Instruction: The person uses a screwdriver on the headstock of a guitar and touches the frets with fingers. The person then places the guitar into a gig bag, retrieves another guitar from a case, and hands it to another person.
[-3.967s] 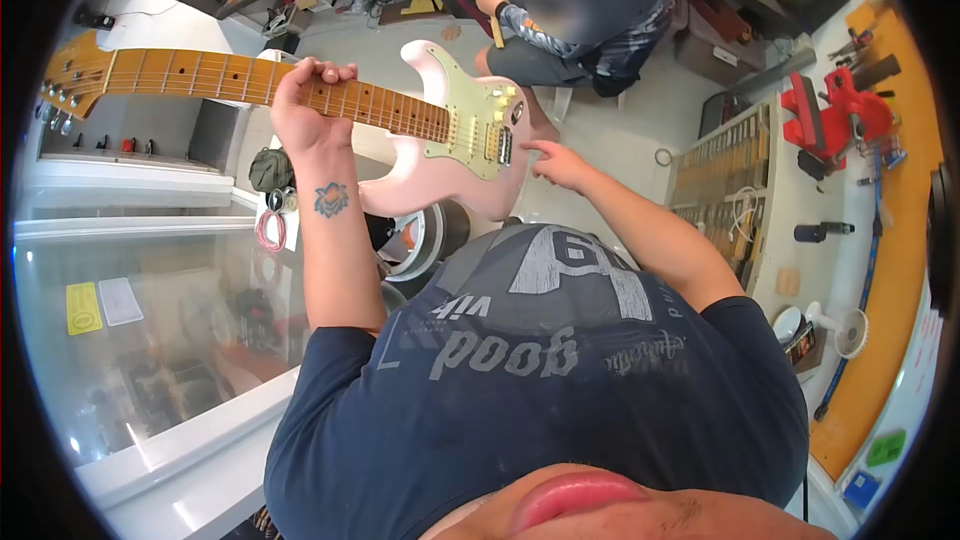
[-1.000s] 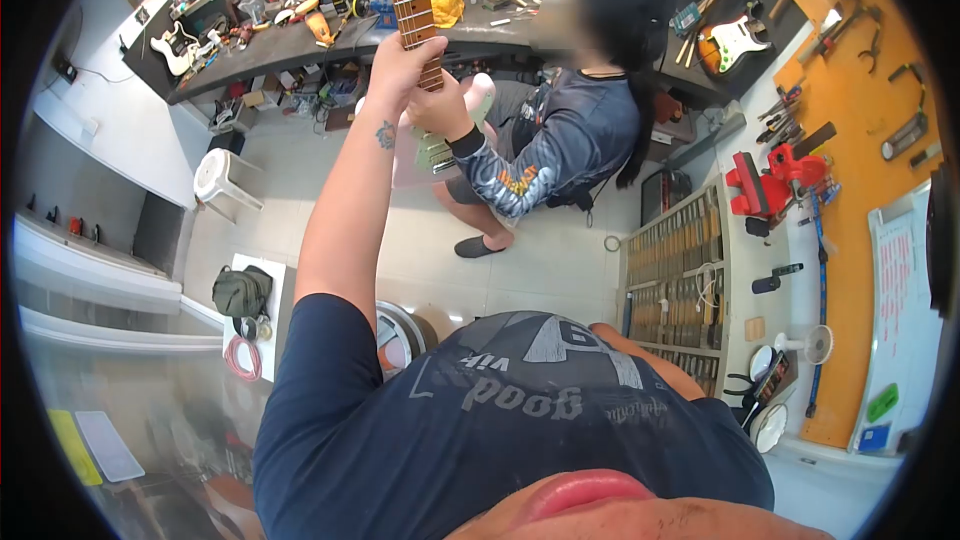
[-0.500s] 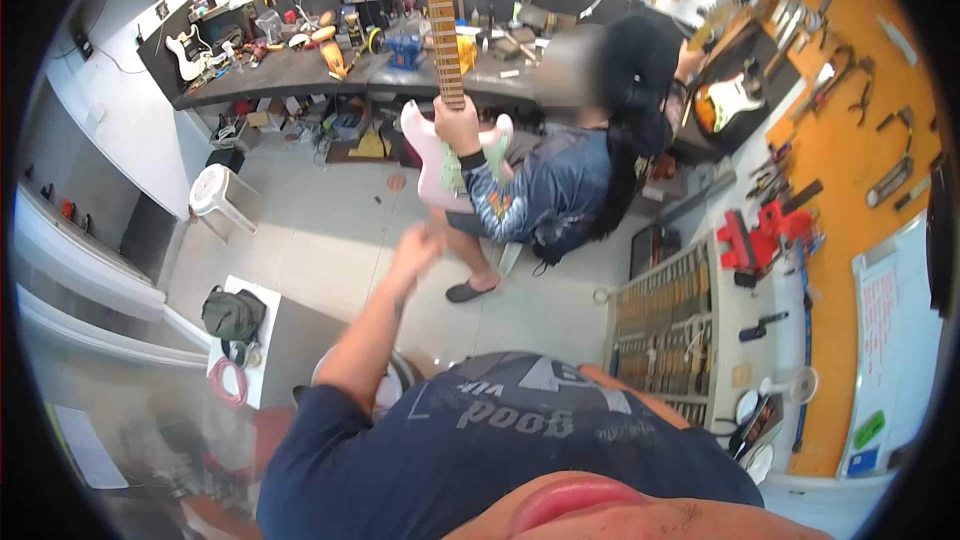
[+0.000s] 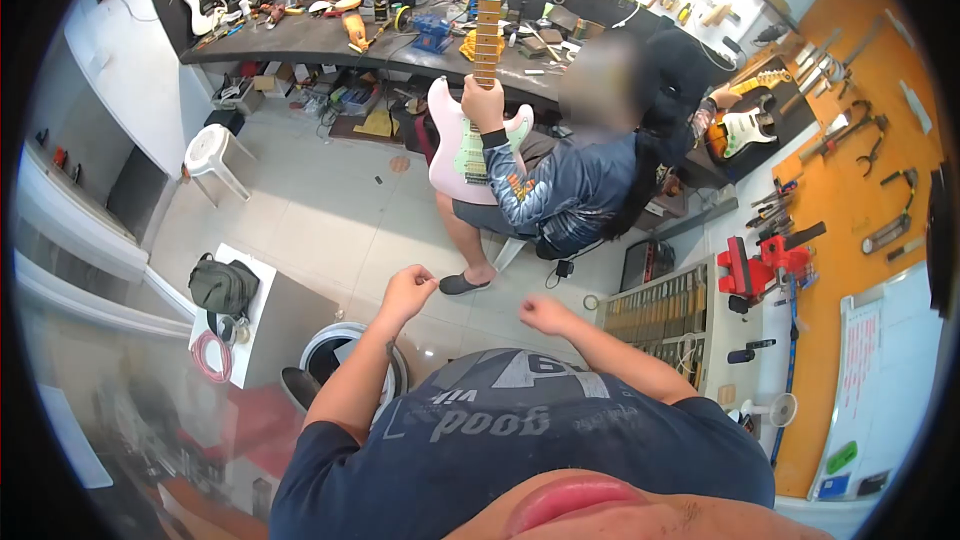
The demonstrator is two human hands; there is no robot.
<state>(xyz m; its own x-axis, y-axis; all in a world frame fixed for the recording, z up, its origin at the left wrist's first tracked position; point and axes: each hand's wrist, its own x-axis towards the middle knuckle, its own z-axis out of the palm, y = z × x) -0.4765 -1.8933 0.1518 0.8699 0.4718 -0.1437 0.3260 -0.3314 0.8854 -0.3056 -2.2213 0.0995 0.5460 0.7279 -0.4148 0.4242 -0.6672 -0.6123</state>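
My left hand (image 4: 408, 292) is in front of my body over the tiled floor, its fingers curled in towards the thumb; I see nothing in it. To its right, my right hand (image 4: 546, 316) is held at a similar height, loosely closed, with nothing showing in it. Neither hand touches anything. Beyond them a seated person (image 4: 570, 185) grips a pale pink electric guitar (image 4: 455, 145) upright by the neck with one hand. That person's other hand reaches towards a sunburst guitar (image 4: 742, 130) at the right.
A long dark workbench (image 4: 300, 40) crowded with tools runs along the back. At left are a white stool (image 4: 212, 152) and a green bag (image 4: 222, 283) on a cabinet. A round bin (image 4: 397, 380) stands by my left arm. A red vise (image 4: 762, 268) is at right.
My right hand has come into view in front of me. My left hand has moved slightly down and left. The view has shifted, and the seated person still holds the pink guitar.
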